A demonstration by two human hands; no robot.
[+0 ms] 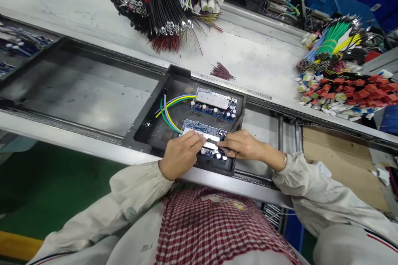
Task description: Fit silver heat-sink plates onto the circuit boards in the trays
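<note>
A black tray [149, 128] sits on the conveyor and holds two blue circuit boards. The far board [214, 103] carries a silver heat sink and small capacitors. My left hand [180, 153] and my right hand [241, 145] both rest on the near board [195, 126], fingertips curled and pressed against its silver heat sink from either side. A bundle of green, yellow and blue wires [169, 112] curves from the boards across the tray's left part. I cannot see anything separate held in either hand.
Bundles of red and black wires with ring terminals [155, 4] lie on the far bench. Green, yellow and blue wire bundles [332, 41] and red connectors [357, 91] lie at the right. An empty dark pallet [77, 87] sits left of the tray. Cardboard [338, 161] lies at right.
</note>
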